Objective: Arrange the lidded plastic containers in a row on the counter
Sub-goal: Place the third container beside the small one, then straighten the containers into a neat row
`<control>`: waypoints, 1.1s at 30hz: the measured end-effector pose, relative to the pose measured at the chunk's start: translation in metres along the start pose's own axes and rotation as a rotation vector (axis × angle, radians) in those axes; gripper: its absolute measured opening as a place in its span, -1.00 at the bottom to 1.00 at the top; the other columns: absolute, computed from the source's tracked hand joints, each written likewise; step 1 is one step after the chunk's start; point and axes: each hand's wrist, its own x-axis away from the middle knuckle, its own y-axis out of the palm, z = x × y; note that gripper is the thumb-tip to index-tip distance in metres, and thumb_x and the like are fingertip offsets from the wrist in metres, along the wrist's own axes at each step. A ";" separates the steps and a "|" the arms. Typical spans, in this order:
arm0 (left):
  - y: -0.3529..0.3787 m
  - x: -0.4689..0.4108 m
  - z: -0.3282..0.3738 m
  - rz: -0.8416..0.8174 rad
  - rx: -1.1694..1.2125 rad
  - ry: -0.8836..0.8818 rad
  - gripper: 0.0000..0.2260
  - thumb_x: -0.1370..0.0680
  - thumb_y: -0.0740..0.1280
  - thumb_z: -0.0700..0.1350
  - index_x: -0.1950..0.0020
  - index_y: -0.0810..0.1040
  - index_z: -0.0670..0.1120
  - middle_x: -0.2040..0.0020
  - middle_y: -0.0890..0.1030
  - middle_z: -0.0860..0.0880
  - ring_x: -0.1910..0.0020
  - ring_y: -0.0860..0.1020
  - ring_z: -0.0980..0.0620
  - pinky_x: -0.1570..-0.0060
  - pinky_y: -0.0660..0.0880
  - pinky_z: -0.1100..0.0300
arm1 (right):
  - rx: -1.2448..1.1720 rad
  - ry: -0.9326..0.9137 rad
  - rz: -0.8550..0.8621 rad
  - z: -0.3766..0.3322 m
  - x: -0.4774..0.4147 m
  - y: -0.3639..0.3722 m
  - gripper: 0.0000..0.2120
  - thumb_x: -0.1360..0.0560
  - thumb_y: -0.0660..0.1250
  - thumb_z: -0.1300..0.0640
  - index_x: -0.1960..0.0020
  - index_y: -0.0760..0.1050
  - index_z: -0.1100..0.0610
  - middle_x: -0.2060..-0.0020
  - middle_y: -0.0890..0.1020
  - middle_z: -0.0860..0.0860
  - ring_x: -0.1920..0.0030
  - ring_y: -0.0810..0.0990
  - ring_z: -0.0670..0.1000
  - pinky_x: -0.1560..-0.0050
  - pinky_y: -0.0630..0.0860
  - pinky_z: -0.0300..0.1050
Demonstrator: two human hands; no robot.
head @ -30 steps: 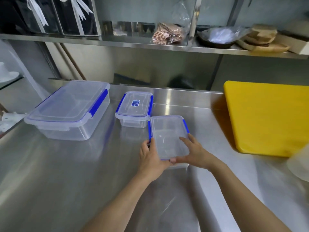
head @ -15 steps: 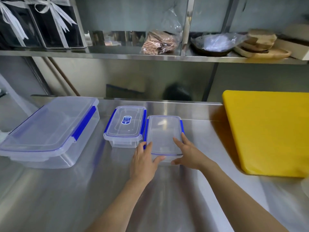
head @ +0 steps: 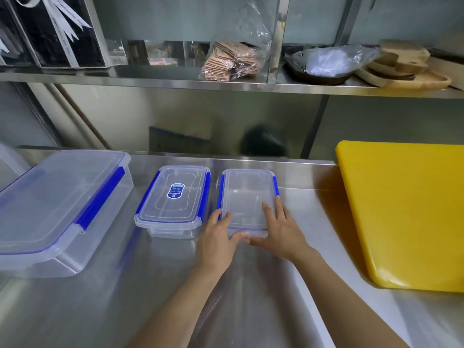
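Observation:
Three clear lidded containers with blue clips stand side by side on the steel counter [head: 100,310]. The large container [head: 57,202] is at the left. A medium container [head: 173,199] with a blue label on its lid stands in the middle. The small container [head: 247,194] sits just right of it, a narrow gap between them. My left hand [head: 218,237] grips the small container's near left corner. My right hand [head: 278,229] lies on its near right side, fingers spread over the lid.
A thick yellow cutting board [head: 406,212] lies on the counter at the right. A steel shelf [head: 226,84] above holds black gift boxes [head: 57,33], a bag of brown packets [head: 233,59], a wrapped dark dish [head: 324,66] and wooden trays [head: 406,69].
Both hands have pushed the small container away from me, from the counter's middle to a place level with the medium container. The camera has tilted up.

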 end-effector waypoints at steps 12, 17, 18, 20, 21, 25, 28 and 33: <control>0.046 0.003 0.065 -0.126 0.026 0.094 -0.46 -0.50 0.28 0.11 -0.43 0.30 -0.05 -0.51 0.21 -0.04 -0.41 0.33 -0.05 -0.30 0.34 0.10 | 0.129 0.125 0.047 0.074 0.026 -0.027 -0.03 -0.35 0.15 -0.44 -0.52 -0.19 0.02 -0.55 -0.12 0.13 -0.54 -0.09 0.15 -0.50 -0.03 0.09; 0.057 0.004 0.078 -0.122 -0.005 0.141 -0.47 -0.51 0.26 0.11 -0.43 0.29 -0.05 -0.50 0.22 -0.04 -0.41 0.32 -0.04 -0.30 0.34 0.11 | 0.160 0.123 0.049 0.088 0.032 -0.037 -0.04 -0.37 0.13 -0.43 -0.52 -0.21 0.03 -0.55 -0.13 0.14 -0.54 -0.09 0.13 -0.50 -0.02 0.05; 0.058 0.003 0.078 -0.119 -0.015 0.144 -0.47 -0.51 0.26 0.11 -0.43 0.29 -0.05 -0.50 0.22 -0.04 -0.41 0.32 -0.04 -0.30 0.35 0.11 | 0.149 0.122 0.048 0.088 0.032 -0.037 -0.04 -0.37 0.13 -0.43 -0.52 -0.21 0.03 -0.55 -0.14 0.14 -0.54 -0.10 0.13 -0.50 -0.02 0.04; 0.061 0.001 0.077 -0.121 -0.015 0.134 -0.47 -0.51 0.26 0.11 -0.44 0.28 -0.05 -0.50 0.22 -0.05 -0.41 0.32 -0.04 -0.30 0.36 0.11 | 0.130 0.134 0.035 0.086 0.033 -0.037 -0.04 -0.36 0.14 -0.43 -0.52 -0.22 0.02 -0.55 -0.15 0.13 -0.54 -0.11 0.13 -0.51 -0.03 0.05; 0.062 0.003 0.078 -0.127 -0.022 0.127 -0.46 -0.52 0.25 0.11 -0.44 0.27 -0.05 -0.50 0.22 -0.04 -0.41 0.32 -0.04 -0.30 0.36 0.11 | 0.111 0.134 0.034 0.088 0.034 -0.037 -0.04 -0.36 0.14 -0.43 -0.52 -0.22 0.02 -0.55 -0.15 0.12 -0.54 -0.11 0.13 -0.51 -0.03 0.05; 0.048 0.005 0.080 -0.141 -0.079 0.135 -0.46 -0.52 0.23 0.12 -0.45 0.26 -0.05 -0.49 0.22 -0.04 -0.41 0.32 -0.04 -0.28 0.37 0.10 | 0.123 0.164 0.023 0.078 0.030 -0.039 -0.04 -0.36 0.15 -0.42 -0.52 -0.21 0.02 -0.55 -0.15 0.12 -0.54 -0.10 0.14 -0.50 -0.01 0.07; -0.031 -0.020 0.001 -0.010 -0.088 0.110 -0.50 -0.51 0.24 0.14 -0.38 0.35 -0.06 -0.40 0.35 -0.03 -0.35 0.36 -0.04 -0.21 0.40 0.10 | 0.153 0.025 -0.028 -0.022 -0.015 -0.024 -0.02 -0.35 0.17 -0.43 -0.51 -0.23 0.01 -0.54 -0.16 0.14 -0.54 -0.13 0.17 -0.50 -0.05 0.12; -0.077 -0.026 -0.035 0.230 -0.001 0.115 -0.59 -0.50 0.23 0.12 -0.21 0.52 -0.11 -0.21 0.56 -0.09 -0.22 0.48 -0.12 -0.20 0.38 0.03 | 0.159 -0.005 -0.001 -0.039 -0.022 -0.031 -0.08 -0.36 0.21 -0.40 -0.51 -0.09 0.01 -0.55 -0.11 0.12 -0.53 -0.11 0.20 -0.50 -0.04 0.18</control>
